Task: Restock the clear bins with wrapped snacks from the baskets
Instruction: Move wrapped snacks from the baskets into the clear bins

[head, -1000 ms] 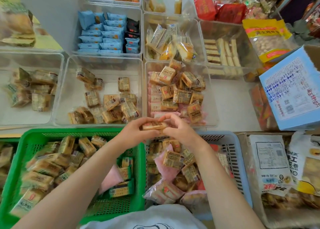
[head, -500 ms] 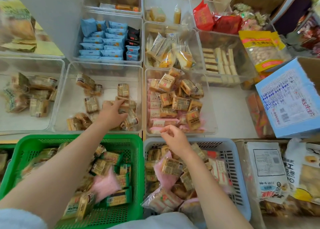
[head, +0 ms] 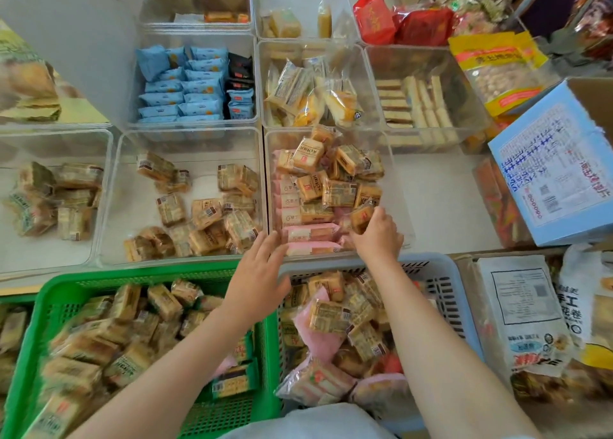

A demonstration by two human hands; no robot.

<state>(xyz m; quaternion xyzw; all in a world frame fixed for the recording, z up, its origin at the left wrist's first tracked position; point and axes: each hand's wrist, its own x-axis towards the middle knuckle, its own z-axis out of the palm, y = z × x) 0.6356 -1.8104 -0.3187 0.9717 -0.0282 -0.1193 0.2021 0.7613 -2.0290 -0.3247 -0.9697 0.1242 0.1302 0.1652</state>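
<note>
My right hand (head: 378, 236) reaches over the front wall of a clear bin (head: 399, 206) and pinches a tan wrapped snack (head: 362, 218) on top of its pile of tan and pink packets. With straight fingers and nothing in it, my left hand (head: 260, 272) hovers over the near rims, between that bin and the clear bin (head: 109, 203) to its left that holds loose tan snacks. Below them a green basket (head: 56, 292) and a blue-grey basket (head: 444, 282) are filled with wrapped snacks.
More clear bins behind hold blue packets (head: 185, 86), yellow cakes (head: 311, 93) and wafer bars (head: 414, 103). A pale blue carton (head: 557, 169) stands at the right, above large snack bags (head: 524, 315). Another clear bin (head: 53, 199) sits at the far left.
My left hand has drawn back from the left bin to the near rims with nothing in it. My right hand has gone forward into the right bin with a tan snack.
</note>
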